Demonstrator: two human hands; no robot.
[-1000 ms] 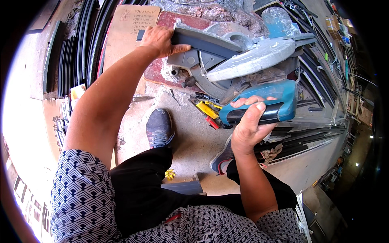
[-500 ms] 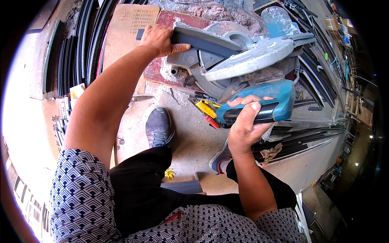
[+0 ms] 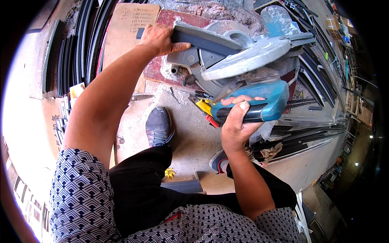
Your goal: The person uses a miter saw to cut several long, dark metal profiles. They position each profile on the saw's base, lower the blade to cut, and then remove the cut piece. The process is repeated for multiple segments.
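At the upper middle of the view, a dark grey strip lies across the saw, along its fence. The left hand is closed over the strip near its left end, with the thumb stretched along the front side; a short end of the strip sticks out beyond this hand. The other fingertips are hidden, so one cannot tell exactly how they press, but they seem to go over to the back. The right hand is wrapped around the teal and black handle, and its thumb rests upon the black part. Above the handle is the pale, dusty guard, which covers the right end of the strip from sight.

Under the saw there is a red board, and to the left of it a piece of cardboard with writing. Near the handle, on the floor, lie a yellow tool and a red tool. To the right, a glove lies beside black bars. The left shoe stands on the floor below the saw.
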